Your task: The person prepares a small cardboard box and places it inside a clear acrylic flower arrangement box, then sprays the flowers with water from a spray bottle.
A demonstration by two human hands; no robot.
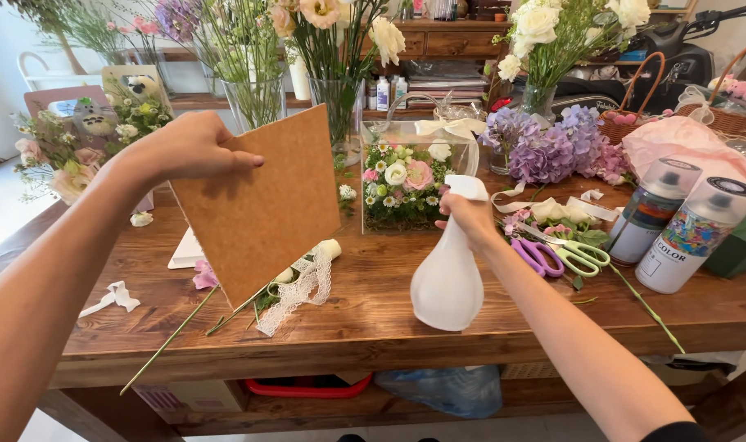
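Big wooden surface was packed with flowers. Left hand gripped a brown board by its top left corner, held up tilted over the left side. Far middle sat a clear flower box with a bow. Right hand was wrapped round the neck of a white spray bottle, nozzle aimed at the box, just near of it. Two spray cans stood on the right, scissors between them and the bottle, and a lace-wrapped stem lay under the board.
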